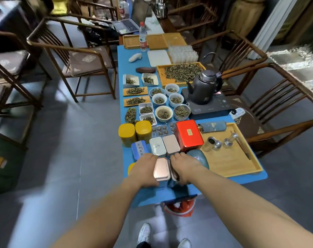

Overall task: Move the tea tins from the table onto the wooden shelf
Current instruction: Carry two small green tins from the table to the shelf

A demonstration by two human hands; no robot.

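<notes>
**Tins still on the table, first pair being picked up**

No wooden shelf is in view, and every tea tin visible sits at the near end of the blue-covered table (129, 56), so I judge the task barely begun. The left hand (146, 169) curls against the left side of a flat rose-gold rectangular tin (161, 169) near the table's near edge, fingers bent over its far end. The right hand (185, 167) wraps a second, similar pinkish tin (173, 173), mostly hidden under the palm. Whether either tin is lifted cannot be told.

Still to move: two tall yellow rounded tins (135, 133) at the left edge, a blue tin (139, 149), a silver-grey tin (157, 146), a pale pink tin (171, 144), a large red square tin (188, 135) and a teal rounded tin (199, 158) beside the bamboo tray (241, 169) at the near right corner.

The blue tin's white label carries Chinese characters, too small to read. The silver-grey lid bears a round emblem; the red tin has a gold plaque, illegible.
</notes>
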